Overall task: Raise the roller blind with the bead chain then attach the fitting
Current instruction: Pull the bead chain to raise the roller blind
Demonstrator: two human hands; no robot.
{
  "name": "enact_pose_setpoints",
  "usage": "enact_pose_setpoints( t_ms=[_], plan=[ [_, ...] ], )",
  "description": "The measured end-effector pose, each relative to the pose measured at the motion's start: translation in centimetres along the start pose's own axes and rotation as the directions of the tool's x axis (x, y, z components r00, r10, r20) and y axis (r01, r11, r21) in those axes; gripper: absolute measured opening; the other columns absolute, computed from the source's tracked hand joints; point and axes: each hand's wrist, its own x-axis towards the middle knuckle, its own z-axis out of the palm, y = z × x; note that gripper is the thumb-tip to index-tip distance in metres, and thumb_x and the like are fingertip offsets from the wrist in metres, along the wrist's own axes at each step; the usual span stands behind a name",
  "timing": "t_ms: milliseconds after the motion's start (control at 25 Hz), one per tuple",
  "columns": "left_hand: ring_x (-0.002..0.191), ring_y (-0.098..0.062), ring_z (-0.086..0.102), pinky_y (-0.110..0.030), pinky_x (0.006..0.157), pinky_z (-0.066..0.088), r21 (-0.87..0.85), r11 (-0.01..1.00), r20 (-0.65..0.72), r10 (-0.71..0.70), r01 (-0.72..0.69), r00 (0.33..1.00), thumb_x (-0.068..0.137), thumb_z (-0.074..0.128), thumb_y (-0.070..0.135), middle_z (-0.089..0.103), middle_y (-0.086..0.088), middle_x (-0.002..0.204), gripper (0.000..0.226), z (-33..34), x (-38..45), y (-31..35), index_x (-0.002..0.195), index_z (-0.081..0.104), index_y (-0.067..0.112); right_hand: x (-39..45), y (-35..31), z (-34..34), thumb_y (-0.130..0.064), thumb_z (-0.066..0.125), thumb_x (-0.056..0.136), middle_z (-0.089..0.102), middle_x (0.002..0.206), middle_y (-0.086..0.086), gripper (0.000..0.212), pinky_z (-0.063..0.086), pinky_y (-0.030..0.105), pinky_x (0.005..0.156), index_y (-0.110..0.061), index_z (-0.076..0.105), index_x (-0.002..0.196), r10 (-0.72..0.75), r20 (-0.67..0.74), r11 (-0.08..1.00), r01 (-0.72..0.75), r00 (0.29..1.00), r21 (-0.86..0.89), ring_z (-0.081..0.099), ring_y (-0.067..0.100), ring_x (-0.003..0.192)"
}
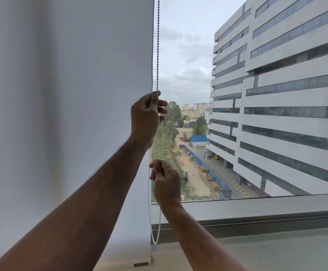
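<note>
Head view. A plain white fabric roller blind (67, 114) is hanging down over the left half of what you are facing, its bottom edge sitting low, just above the pale window sill (276, 249). To its right the uncovered window pane is showing a tall white office building with dark window bands (280, 106), a cloudy sky and a street with blue fencing far below. A grey metal window frame (257, 210) is running across under the glass.

The white plastic bead chain (157, 45) is hanging in two strands along the blind's right edge, and its loop is ending low, in front of the frame and just above the sill. A small dark rectangular piece (141, 264) is lying on the sill near the blind's lower corner; you cannot tell what it is.

Your left hand (146, 116) is reaching up and across from the lower left, forearm lying in front of the blind, fingers curled closed around one chain strand with the thumb tip pressing at the top. Your right hand (166, 182) is sitting lower, directly beneath the left, forearm coming up from the bottom right; it is closed into a loose fist, pinching the chain between thumb and forefinger at its top. The two hands are apart, one above the other.
</note>
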Motion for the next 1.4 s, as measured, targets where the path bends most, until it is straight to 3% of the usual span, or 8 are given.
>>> enact_pose_setpoints(
  t_ms=[160, 360, 520, 760, 840, 1000, 1200, 1400],
  plan=[
    [0.050, -0.009, 0.040, -0.027, 0.050, 0.033, 0.077, 0.997, -0.047, 0.017, -0.014, 0.999, 0.105, 0.051, 0.009, 0.054, 0.002, 0.063, 0.028, -0.3, -0.6, -1.3, 0.089, 0.072, 0.018, -1.9, 1.1, -0.1, -0.014, 0.054, 0.105, 0.059, 0.057, -0.015, 0.028, 0.050, 0.026, 0.059, -0.029, 0.069, 0.086, -0.013, 0.040, 0.999, 0.014, 0.999, -0.032, 0.056, 0.002, 0.058],
    [0.049, -0.005, 0.038, -0.022, 0.049, 0.032, 0.103, 0.995, -0.025, 0.011, -0.009, 1.000, 0.107, 0.047, 0.010, 0.051, 0.001, 0.065, 0.028, -1.5, -3.2, -3.6, 0.091, 0.069, 0.011, -3.6, 2.8, -0.2, -0.018, 0.051, 0.106, 0.067, 0.063, -0.009, 0.026, 0.051, 0.028, 0.063, -0.025, 0.071, 0.091, 0.068, 0.071, 0.997, -0.065, 0.995, -0.047, 0.064, 0.005, 0.062],
    [0.052, -0.006, 0.039, -0.025, 0.052, 0.034, 0.131, 0.991, -0.026, 0.003, 0.001, 1.000, 0.108, 0.047, 0.010, 0.051, 0.000, 0.065, 0.028, -2.4, -5.1, -5.3, 0.091, 0.069, 0.009, -2.3, 1.6, -0.5, -0.032, 0.043, 0.109, 0.079, 0.100, -0.006, 0.030, 0.052, 0.029, 0.079, -0.025, 0.071, 0.111, 0.187, -0.025, 0.982, -0.187, 0.982, 0.011, 0.072, 0.009, 0.098],
    [0.056, -0.011, 0.042, -0.032, 0.057, 0.037, 0.155, 0.988, -0.022, -0.005, 0.009, 1.000, 0.107, 0.047, 0.008, 0.051, -0.001, 0.062, 0.028, -3.1, -7.2, -6.7, 0.090, 0.069, 0.011, 5.0, -5.1, -1.0, -0.044, 0.036, 0.109, 0.059, 0.148, 0.010, 0.051, 0.043, 0.036, 0.107, -0.013, 0.050, 0.146, 0.084, -0.203, 0.993, -0.099, 0.976, -0.064, 0.054, 0.028, 0.137],
    [0.058, -0.013, 0.044, -0.035, 0.058, 0.039, 0.176, 0.984, -0.010, -0.013, 0.014, 1.000, 0.107, 0.047, 0.009, 0.054, -0.012, 0.064, 0.029, -3.1, -8.0, -7.3, 0.089, 0.069, 0.012, 7.0, -7.9, -1.0, -0.039, 0.039, 0.109, 0.062, 0.145, 0.010, 0.046, 0.043, 0.033, 0.102, -0.012, 0.053, 0.143, -0.031, -0.176, 0.999, 0.028, 0.984, -0.019, 0.057, 0.027, 0.134],
    [0.054, -0.007, 0.041, -0.028, 0.055, 0.036, 0.203, 0.978, 0.008, -0.050, 0.048, 0.999, 0.108, 0.047, 0.009, 0.049, 0.008, 0.059, 0.034, -2.8, -9.8, -8.6, 0.082, 0.067, 0.018, 10.3, -12.6, -0.4, -0.024, 0.046, 0.107, 0.072, 0.132, 0.013, 0.040, 0.053, 0.042, 0.105, -0.007, 0.058, 0.141, -0.126, -0.103, 0.991, 0.130, 0.987, 0.039, 0.067, 0.031, 0.122],
    [0.053, -0.005, 0.041, -0.022, 0.052, 0.036, 0.217, 0.974, 0.039, -0.076, 0.066, 0.996, 0.109, 0.046, 0.011, 0.050, 0.010, 0.058, 0.032, -3.1, -11.5, -9.8, 0.085, 0.068, 0.015, 11.1, -13.9, 0.5, -0.013, 0.053, 0.103, 0.068, 0.069, 0.003, 0.023, 0.062, 0.053, 0.083, -0.008, 0.075, 0.106, -0.082, -0.111, 0.984, 0.099, 0.990, 0.149, 0.067, 0.022, 0.065],
    [0.053, -0.009, 0.047, -0.023, 0.049, 0.040, 0.153, 0.969, 0.102, -0.211, 0.195, 0.972, 0.109, 0.044, 0.010, 0.058, 0.000, 0.063, 0.035, -4.5, -12.3, -10.7, 0.085, 0.069, 0.015, 9.7, -11.4, 0.3, -0.011, 0.052, 0.102, 0.067, 0.069, 0.002, 0.024, 0.062, 0.051, 0.072, -0.013, 0.073, 0.090, -0.165, -0.121, 0.983, 0.173, 0.979, 0.057, 0.062, 0.021, 0.062]
  ],
)
